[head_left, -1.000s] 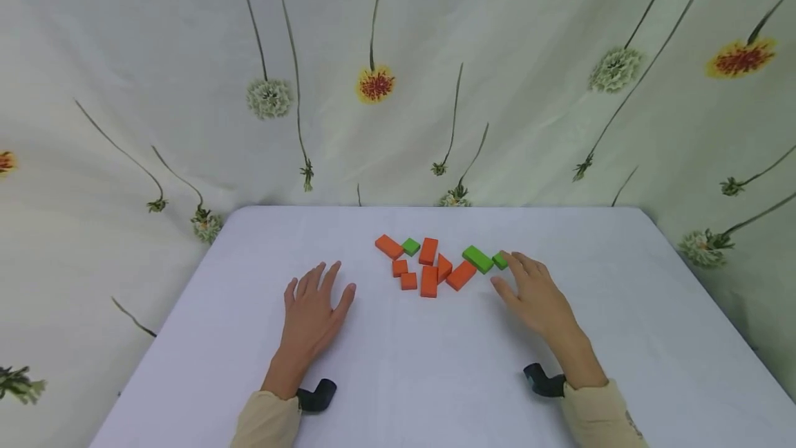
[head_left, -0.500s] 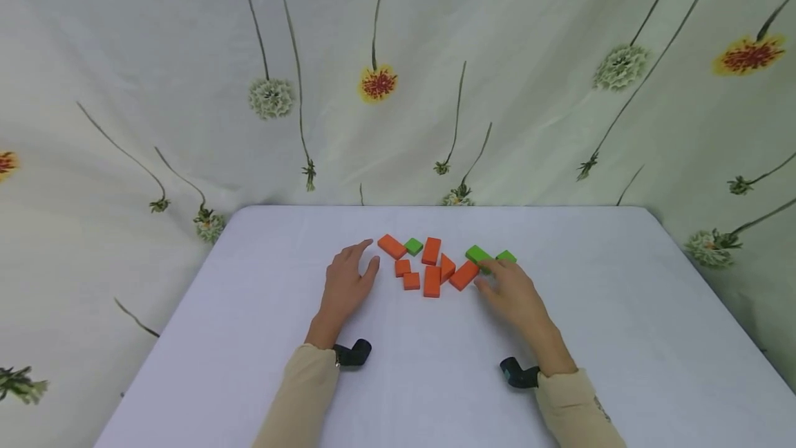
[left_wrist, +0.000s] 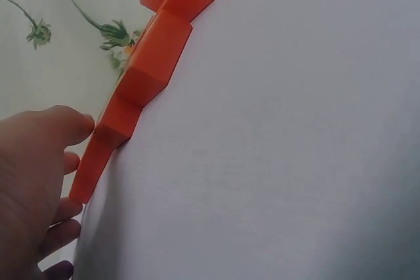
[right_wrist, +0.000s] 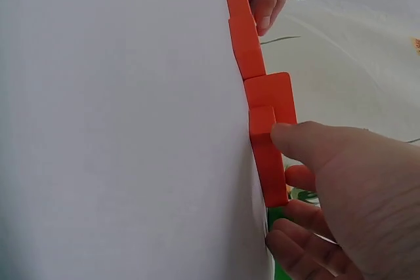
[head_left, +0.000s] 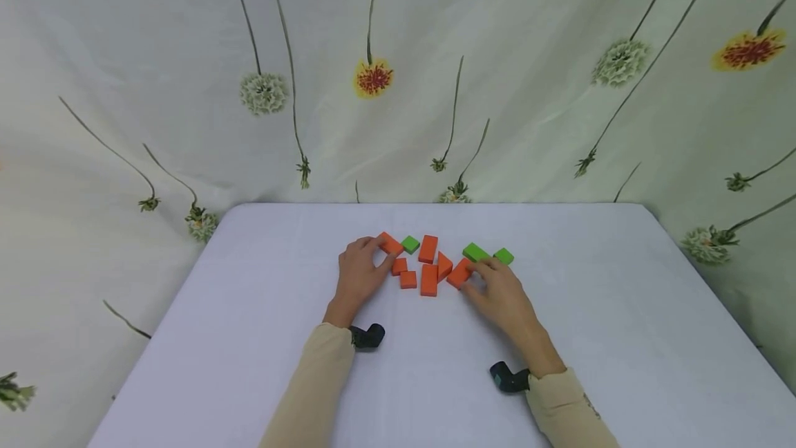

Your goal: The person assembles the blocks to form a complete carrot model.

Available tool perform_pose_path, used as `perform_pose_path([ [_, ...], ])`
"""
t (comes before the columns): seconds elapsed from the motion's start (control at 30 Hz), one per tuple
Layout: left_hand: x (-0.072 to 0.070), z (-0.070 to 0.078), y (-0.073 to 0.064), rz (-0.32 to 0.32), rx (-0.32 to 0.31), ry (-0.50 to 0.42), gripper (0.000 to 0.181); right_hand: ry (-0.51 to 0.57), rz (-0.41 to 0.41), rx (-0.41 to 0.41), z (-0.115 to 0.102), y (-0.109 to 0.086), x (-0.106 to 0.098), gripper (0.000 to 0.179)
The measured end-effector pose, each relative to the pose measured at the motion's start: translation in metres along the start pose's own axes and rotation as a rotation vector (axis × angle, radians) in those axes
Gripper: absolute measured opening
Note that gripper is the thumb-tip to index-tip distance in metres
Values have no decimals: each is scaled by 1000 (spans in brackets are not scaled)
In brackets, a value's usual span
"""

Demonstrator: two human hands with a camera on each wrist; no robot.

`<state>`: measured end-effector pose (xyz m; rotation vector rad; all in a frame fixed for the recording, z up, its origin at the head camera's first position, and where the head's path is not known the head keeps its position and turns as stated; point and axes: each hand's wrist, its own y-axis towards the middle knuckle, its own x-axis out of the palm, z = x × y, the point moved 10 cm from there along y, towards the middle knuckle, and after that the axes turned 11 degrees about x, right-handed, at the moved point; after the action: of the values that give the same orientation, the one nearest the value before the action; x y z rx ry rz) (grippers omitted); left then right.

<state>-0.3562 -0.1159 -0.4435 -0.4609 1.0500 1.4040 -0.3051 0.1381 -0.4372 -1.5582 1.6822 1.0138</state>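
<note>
In the head view, my left hand (head_left: 361, 272) is at the left end of a loose group of blocks, thumb and fingers around the orange rectangular block (head_left: 391, 243). At the right side, my right hand (head_left: 504, 296) holds a tilted orange rectangular block (head_left: 459, 274) between thumb and fingers. The right wrist view shows the right thumb (right_wrist: 285, 137) against the near side of the orange block (right_wrist: 268, 162), with the fingers behind it. In the left wrist view, the left thumb (left_wrist: 79, 126) is close to the orange blocks and the fingertips are partly hidden.
Between the hands lie two small orange blocks (head_left: 408, 280), upright orange blocks (head_left: 429, 281), an orange triangular block (head_left: 444, 266) and a green square block (head_left: 410, 245). Two green blocks (head_left: 475, 252) lie beyond the right hand. A flower-print cloth (head_left: 522, 88) hangs behind the white table (head_left: 280, 240).
My left hand has moved forward and right to the leftmost orange block. The right hand has shifted left from the green blocks to the tilted orange block. The blocks keep their arrangement.
</note>
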Motion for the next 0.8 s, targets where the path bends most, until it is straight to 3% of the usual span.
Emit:
perform_pose_path([
  [0.3, 4, -8, 7, 3, -48, 6, 61, 20, -12, -4, -1, 2, 5, 50],
  [0.57, 5, -6, 13, -28, -113, 11, 74, 11, -11, 10, 2, 2, 8, 50],
  [0.8, 5, -3, 18, -43, -146, 22, 67, 14, 0, 8, 2, 2, 9, 49],
])
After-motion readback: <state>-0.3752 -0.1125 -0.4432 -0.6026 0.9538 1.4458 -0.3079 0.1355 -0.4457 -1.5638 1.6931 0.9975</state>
